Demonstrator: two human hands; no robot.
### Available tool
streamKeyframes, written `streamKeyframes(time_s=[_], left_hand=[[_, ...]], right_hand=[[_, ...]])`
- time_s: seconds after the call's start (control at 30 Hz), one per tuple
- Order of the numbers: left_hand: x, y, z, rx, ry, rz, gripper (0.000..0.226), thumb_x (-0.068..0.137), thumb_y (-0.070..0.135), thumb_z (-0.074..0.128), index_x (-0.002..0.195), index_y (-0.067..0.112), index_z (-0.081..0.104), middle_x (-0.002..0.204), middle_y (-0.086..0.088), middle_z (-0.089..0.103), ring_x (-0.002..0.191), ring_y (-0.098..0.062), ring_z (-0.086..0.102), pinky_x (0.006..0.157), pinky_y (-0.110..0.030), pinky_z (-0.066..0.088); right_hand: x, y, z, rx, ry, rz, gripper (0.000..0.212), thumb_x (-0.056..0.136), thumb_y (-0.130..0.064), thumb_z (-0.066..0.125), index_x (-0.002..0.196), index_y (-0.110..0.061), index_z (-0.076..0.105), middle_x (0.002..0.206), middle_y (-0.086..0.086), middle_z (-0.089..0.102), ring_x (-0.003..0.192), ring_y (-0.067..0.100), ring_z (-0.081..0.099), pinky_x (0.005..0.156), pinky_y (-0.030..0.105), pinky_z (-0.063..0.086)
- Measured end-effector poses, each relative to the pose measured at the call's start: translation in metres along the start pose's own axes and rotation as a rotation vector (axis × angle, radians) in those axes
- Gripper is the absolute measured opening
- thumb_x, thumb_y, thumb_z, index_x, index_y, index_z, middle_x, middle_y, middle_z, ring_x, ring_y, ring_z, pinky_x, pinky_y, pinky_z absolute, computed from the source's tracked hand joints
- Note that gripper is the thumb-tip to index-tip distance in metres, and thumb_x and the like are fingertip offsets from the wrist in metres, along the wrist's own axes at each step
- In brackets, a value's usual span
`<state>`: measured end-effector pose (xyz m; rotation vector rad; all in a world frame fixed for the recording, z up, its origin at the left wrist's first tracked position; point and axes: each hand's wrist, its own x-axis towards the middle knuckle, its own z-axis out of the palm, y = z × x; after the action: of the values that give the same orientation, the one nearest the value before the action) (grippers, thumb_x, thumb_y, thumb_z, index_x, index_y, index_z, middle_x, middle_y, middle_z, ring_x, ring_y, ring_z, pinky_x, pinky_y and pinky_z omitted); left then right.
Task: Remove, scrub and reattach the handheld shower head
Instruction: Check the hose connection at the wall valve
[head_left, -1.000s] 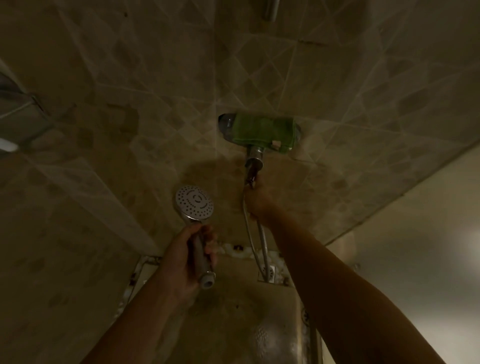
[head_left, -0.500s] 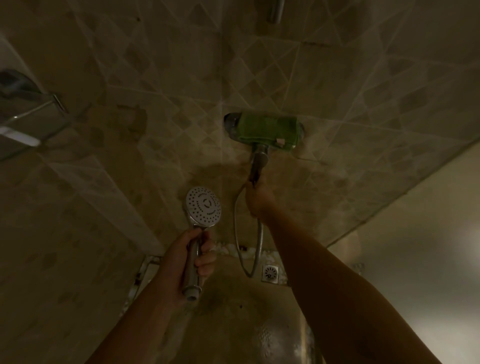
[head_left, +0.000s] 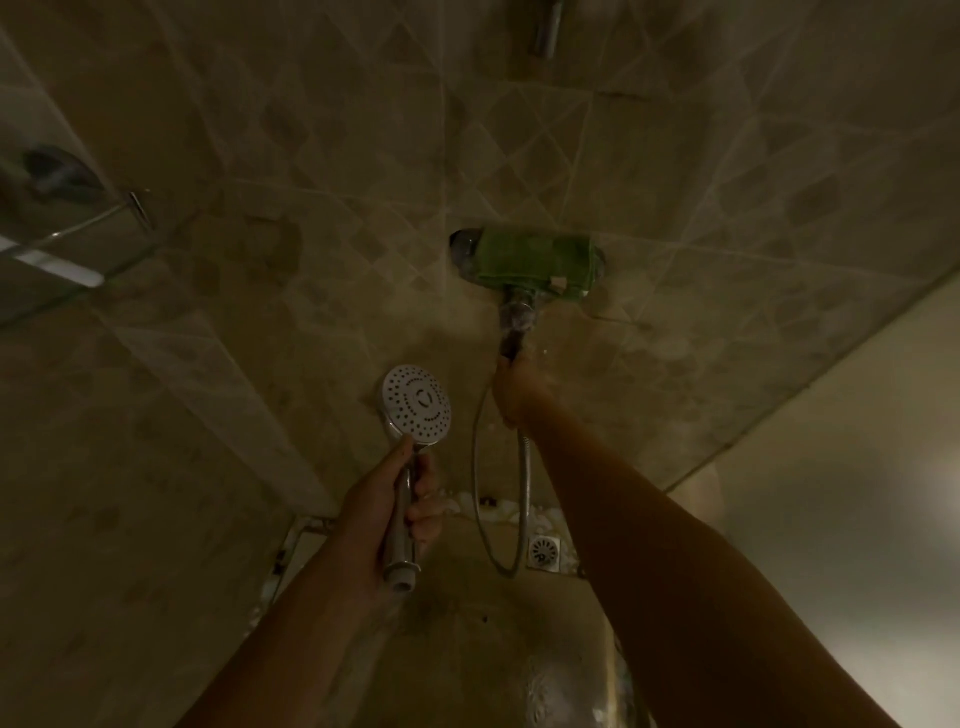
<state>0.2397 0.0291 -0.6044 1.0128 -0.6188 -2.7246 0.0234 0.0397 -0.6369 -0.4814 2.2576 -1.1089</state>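
The chrome handheld shower head (head_left: 417, 404) is detached from its hose, its round spray face turned toward me and its open handle end pointing down. My left hand (head_left: 387, 512) grips its handle in front of the tiled wall. My right hand (head_left: 514, 392) is raised just below the wall mixer valve (head_left: 462, 249) and holds the top of the metal hose (head_left: 480, 499), which hangs in a loop under it. A green cloth (head_left: 535, 258) is draped over the valve body.
A square floor drain (head_left: 544, 552) sits at the foot of the wall behind the hose loop. A glass shelf with a metal fitting (head_left: 62, 218) juts from the left wall. A chrome pipe (head_left: 548, 28) runs up the wall above the valve.
My left hand has turned the shower head more upright and lifted it slightly. The hose loop under my right hand has swung and widened. The view shifted a little.
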Motion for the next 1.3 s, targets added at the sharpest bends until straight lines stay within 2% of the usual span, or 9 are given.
streamKeyframes(time_s=[0.17,0.4,0.63,0.77,0.87,0.97,1.07,1.13,1.3], left_hand=[[-0.004,-0.003,-0.003,0.024,-0.003,0.014,0.035,0.097,0.041,0.045,0.080,0.011,0.053,0.053,0.002,0.044,0.031,-0.007,0.036,0.028,-0.016,0.032],[0.002,0.002,0.000,0.047,0.034,0.032,0.037,0.099,0.042,0.044,0.079,0.012,0.053,0.052,0.002,0.044,0.031,-0.007,0.036,0.030,-0.015,0.031],[0.028,-0.005,0.005,0.070,0.083,-0.018,0.033,0.099,0.040,0.047,0.083,0.013,0.054,0.051,0.003,0.048,0.031,-0.007,0.038,0.031,-0.014,0.033],[0.043,-0.011,0.003,0.122,0.094,-0.047,0.023,0.097,0.030,0.049,0.084,0.011,0.054,0.058,0.001,0.050,0.035,-0.009,0.040,0.034,-0.019,0.036],[0.051,-0.016,0.000,0.138,0.115,-0.065,0.023,0.093,0.026,0.049,0.078,0.010,0.054,0.050,0.001,0.047,0.033,-0.011,0.038,0.034,-0.017,0.032],[0.055,-0.020,-0.004,0.121,0.137,-0.084,0.026,0.092,0.026,0.044,0.071,0.011,0.050,0.045,0.000,0.043,0.030,-0.012,0.036,0.032,-0.015,0.030],[0.057,-0.021,-0.009,0.134,0.158,-0.062,0.029,0.091,0.026,0.045,0.066,0.012,0.047,0.044,0.000,0.041,0.029,-0.011,0.034,0.032,-0.015,0.029],[0.057,-0.020,-0.011,0.159,0.171,-0.063,0.029,0.090,0.025,0.045,0.064,0.012,0.046,0.044,0.001,0.040,0.029,-0.011,0.033,0.032,-0.014,0.028],[0.051,-0.018,-0.018,0.214,0.136,-0.095,0.029,0.091,0.024,0.042,0.066,0.011,0.045,0.042,0.002,0.039,0.028,-0.010,0.033,0.031,-0.015,0.029]], right_hand=[[0.001,0.001,-0.004,-0.043,-0.023,0.007,0.044,0.106,-0.022,0.036,0.149,-0.010,0.034,0.111,0.017,0.057,0.076,0.022,0.052,0.060,0.033,0.043],[-0.003,0.000,-0.005,0.038,0.011,0.010,0.042,0.107,-0.025,0.036,0.148,-0.017,0.037,0.098,0.014,0.056,0.068,0.023,0.054,0.048,0.033,0.042],[-0.024,0.019,-0.009,-0.017,-0.112,0.097,0.045,0.108,-0.036,0.030,0.137,-0.007,0.048,0.091,0.009,0.056,0.062,0.015,0.048,0.050,0.028,0.040],[-0.048,0.022,-0.003,-0.048,-0.236,0.088,0.048,0.108,-0.038,0.031,0.142,-0.007,0.043,0.080,-0.003,0.046,0.061,0.009,0.043,0.043,0.019,0.036],[-0.062,0.021,0.000,-0.141,-0.363,0.072,0.041,0.107,-0.042,0.034,0.126,-0.010,0.051,0.090,0.006,0.056,0.066,0.013,0.048,0.053,0.023,0.041],[-0.069,0.027,-0.006,-0.247,-0.403,-0.011,0.023,0.107,-0.036,0.035,0.103,-0.019,0.051,0.075,-0.004,0.045,0.061,0.006,0.040,0.053,0.019,0.033],[-0.075,0.034,-0.014,-0.295,-0.417,-0.004,0.033,0.105,-0.032,0.040,0.124,-0.012,0.058,0.074,-0.006,0.045,0.060,0.007,0.043,0.052,0.020,0.036],[-0.076,0.035,-0.019,-0.270,-0.411,0.029,0.040,0.106,-0.028,0.039,0.137,-0.006,0.052,0.074,-0.007,0.042,0.061,0.007,0.041,0.051,0.020,0.035],[-0.078,0.028,-0.021,-0.096,-0.395,-0.008,0.025,0.106,-0.031,0.039,0.096,-0.021,0.060,0.068,-0.006,0.048,0.045,0.001,0.046,0.032,0.010,0.031]])
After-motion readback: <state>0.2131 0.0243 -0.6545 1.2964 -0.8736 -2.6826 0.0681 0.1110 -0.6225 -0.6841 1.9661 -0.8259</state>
